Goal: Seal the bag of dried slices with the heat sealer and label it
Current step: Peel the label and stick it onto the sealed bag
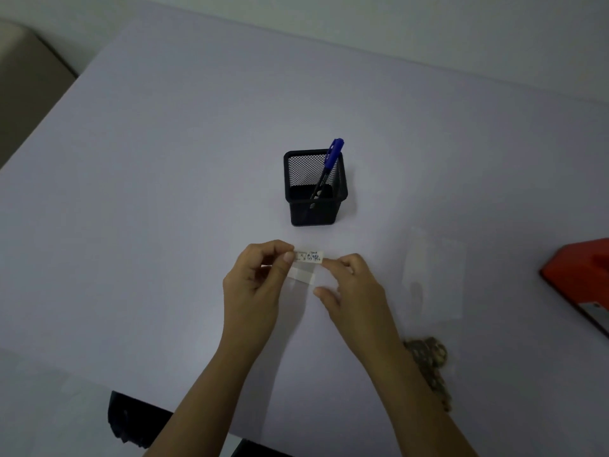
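A small white label (309,256) with blue handwriting is held just above the table between both hands. My left hand (255,285) pinches its left end with thumb and forefinger. My right hand (354,285) pinches its right end. A pale strip (302,276), possibly the label's backing, hangs or lies just below it. A clear bag (433,275) lies flat on the table to the right. Its brown dried slices (428,354) show at its near end, partly hidden behind my right forearm. The orange heat sealer (580,278) sits at the right edge, cut off by the frame.
A black mesh pen holder (314,206) stands in the table's middle with a blue marker (331,159) leaning in it. The pale lilac table (164,192) ends at its front edge near my forearms. A dark object (131,420) lies below that edge.
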### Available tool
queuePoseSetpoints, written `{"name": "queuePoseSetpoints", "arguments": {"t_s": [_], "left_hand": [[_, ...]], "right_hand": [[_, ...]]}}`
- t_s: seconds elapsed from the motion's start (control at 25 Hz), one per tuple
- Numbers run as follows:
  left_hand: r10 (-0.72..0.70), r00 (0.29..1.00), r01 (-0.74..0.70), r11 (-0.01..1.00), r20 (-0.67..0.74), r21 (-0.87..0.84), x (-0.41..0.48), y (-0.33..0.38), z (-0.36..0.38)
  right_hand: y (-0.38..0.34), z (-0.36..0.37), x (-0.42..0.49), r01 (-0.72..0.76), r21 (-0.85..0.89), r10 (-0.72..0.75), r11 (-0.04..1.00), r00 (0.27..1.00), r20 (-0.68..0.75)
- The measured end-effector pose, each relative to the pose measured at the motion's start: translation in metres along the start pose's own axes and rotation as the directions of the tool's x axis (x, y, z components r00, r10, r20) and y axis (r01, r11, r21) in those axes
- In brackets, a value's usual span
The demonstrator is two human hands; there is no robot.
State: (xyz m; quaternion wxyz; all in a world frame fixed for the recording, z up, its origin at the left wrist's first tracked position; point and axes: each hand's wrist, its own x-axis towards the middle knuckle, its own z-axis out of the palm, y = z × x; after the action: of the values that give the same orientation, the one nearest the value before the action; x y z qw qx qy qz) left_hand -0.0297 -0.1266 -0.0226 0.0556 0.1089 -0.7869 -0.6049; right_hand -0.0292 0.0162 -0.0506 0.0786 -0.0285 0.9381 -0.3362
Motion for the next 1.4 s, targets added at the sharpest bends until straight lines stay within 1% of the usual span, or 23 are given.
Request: {"name": "queuePoseSetpoints", "arguments": {"t_s": [0.04,0.12,0.16,0.24,0.32,0.4,0.68,0.76,0.88,0.96,1.08,1.24,1.4], "left_hand": [[-0.028,1.0,0.028,0.999,-0.002,-0.024,-0.001,0.003,0.005],[-0.097,0.995,0.099,0.992,0.027,-0.079,-0.003,0.011,0.017],[-0.116,0.992,0.121,0.988,0.056,-0.097,-0.004,0.015,0.025],[-0.114,0.987,0.125,0.987,0.112,-0.096,-0.006,0.019,0.04],[-0.099,0.98,0.114,0.99,0.171,-0.08,-0.011,0.024,0.06],[-0.089,0.972,0.11,0.99,0.217,-0.088,-0.017,0.029,0.079],[-0.058,0.95,0.094,0.99,0.306,-0.104,-0.032,0.037,0.132],[-0.066,0.944,0.098,0.992,0.323,-0.083,-0.034,0.034,0.142],[-0.117,0.941,0.12,0.993,0.318,0.011,-0.031,0.021,0.154],[-0.149,0.942,0.128,0.988,0.3,0.089,-0.026,0.012,0.16],[-0.15,0.951,0.091,0.972,0.272,0.217,-0.02,0.005,0.166],[-0.132,0.954,0.06,0.964,0.269,0.259,-0.019,0.003,0.169],[-0.11,0.957,0.032,0.96,0.269,0.279,-0.022,0.003,0.17]], "right_hand": [[0.002,-0.007,-0.002,-0.024,0.043,0.025,0.999,0.999,-0.031],[0.008,-0.025,-0.008,-0.105,0.228,0.133,0.968,0.985,-0.11],[0.012,-0.035,-0.012,-0.147,0.36,0.208,0.921,0.968,-0.137],[0.02,-0.054,-0.018,-0.185,0.595,0.321,0.782,0.938,-0.13],[0.029,-0.074,-0.026,-0.171,0.707,0.368,0.687,0.92,-0.135],[0.038,-0.088,-0.034,-0.16,0.751,0.4,0.64,0.904,-0.149],[0.074,-0.103,-0.054,-0.171,0.765,0.495,0.621,0.842,-0.214],[0.084,-0.104,-0.055,-0.177,0.734,0.498,0.655,0.833,-0.243],[0.1,-0.099,-0.05,-0.212,0.658,0.482,0.723,0.837,-0.259],[0.11,-0.091,-0.043,-0.252,0.591,0.477,0.766,0.84,-0.26],[0.118,-0.08,-0.035,-0.292,0.491,0.462,0.821,0.845,-0.269],[0.122,-0.074,-0.033,-0.289,0.388,0.415,0.875,0.86,-0.297],[0.122,-0.073,-0.034,-0.279,0.334,0.383,0.9,0.873,-0.303]]}}
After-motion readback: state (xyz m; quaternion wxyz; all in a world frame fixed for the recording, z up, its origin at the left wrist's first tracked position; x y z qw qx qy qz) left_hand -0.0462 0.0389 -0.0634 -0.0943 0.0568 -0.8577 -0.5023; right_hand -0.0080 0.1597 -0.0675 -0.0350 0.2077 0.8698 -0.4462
